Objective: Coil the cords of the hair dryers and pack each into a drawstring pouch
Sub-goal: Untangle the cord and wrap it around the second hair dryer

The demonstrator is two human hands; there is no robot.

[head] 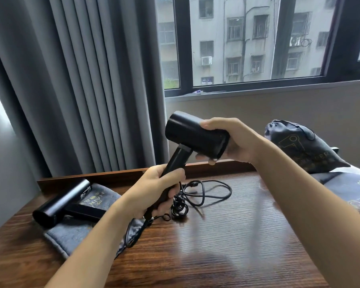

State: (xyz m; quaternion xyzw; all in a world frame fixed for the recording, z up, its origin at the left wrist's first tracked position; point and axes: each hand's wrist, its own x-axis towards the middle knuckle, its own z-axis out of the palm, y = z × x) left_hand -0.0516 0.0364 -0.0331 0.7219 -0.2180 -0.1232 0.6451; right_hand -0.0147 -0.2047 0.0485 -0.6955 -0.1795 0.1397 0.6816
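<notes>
A person lifts a black hair dryer above the wooden surface, left hand gripping its handle, right hand clasping the barrel; its cord trails loose below. One filled pouch sits at right, while a second dryer lies unpacked on a flat pouch.

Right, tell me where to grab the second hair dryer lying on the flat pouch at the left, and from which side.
Take the second hair dryer by its barrel, reaching down from above. It lies flat on the grey pouch, with the barrel's round upper side exposed and free. Its folded handle lies low against the pouch and looks harder to curl fingers around.
</notes>
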